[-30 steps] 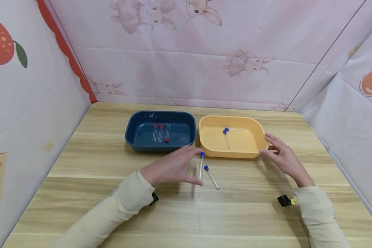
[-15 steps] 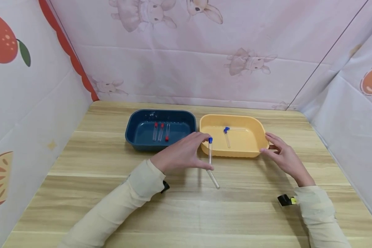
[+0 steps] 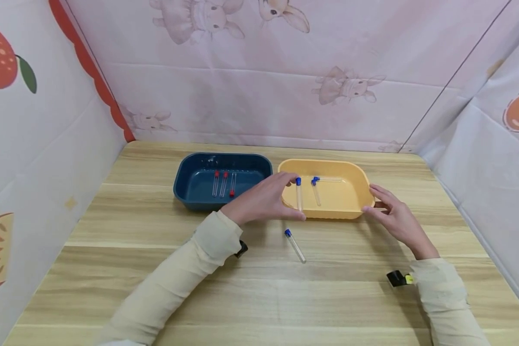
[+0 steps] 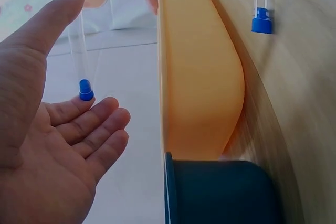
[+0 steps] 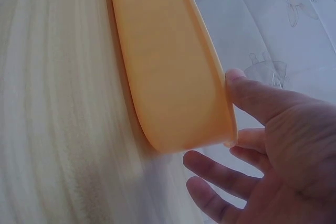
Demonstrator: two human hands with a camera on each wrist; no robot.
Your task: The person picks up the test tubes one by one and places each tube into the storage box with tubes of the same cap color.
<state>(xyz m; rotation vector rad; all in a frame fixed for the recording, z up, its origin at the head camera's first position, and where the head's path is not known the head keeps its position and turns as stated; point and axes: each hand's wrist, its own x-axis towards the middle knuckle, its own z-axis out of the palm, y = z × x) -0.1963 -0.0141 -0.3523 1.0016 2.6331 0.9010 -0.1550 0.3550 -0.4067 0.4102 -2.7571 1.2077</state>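
My left hand (image 3: 264, 202) holds a clear test tube with a blue cap (image 3: 299, 194) end to end, thumb at the plain end and a fingertip at the cap. In the head view the tube overlaps the left part of the yellow bin (image 3: 343, 199). The left wrist view shows the tube (image 4: 79, 51) above the rim level, other fingers spread. My right hand (image 3: 395, 223) grips the bin's right end, thumb and forefinger at the rim, the other fingers loose below. Inside the bin lie two blue-capped tubes (image 3: 316, 193). Another blue-capped tube (image 3: 296, 246) lies on the table in front.
A dark blue bin (image 3: 192, 194) stands just left of the yellow one, with 3 red-capped test tubes (image 3: 223, 185) in it. The wooden table (image 3: 328, 307) is backed by printed cloth walls (image 3: 259, 110) at the rear and both sides.
My left hand has carried the tube rightward and away from me, from over the table to the yellow bin's left part. The right hand has stayed at the bin's end.
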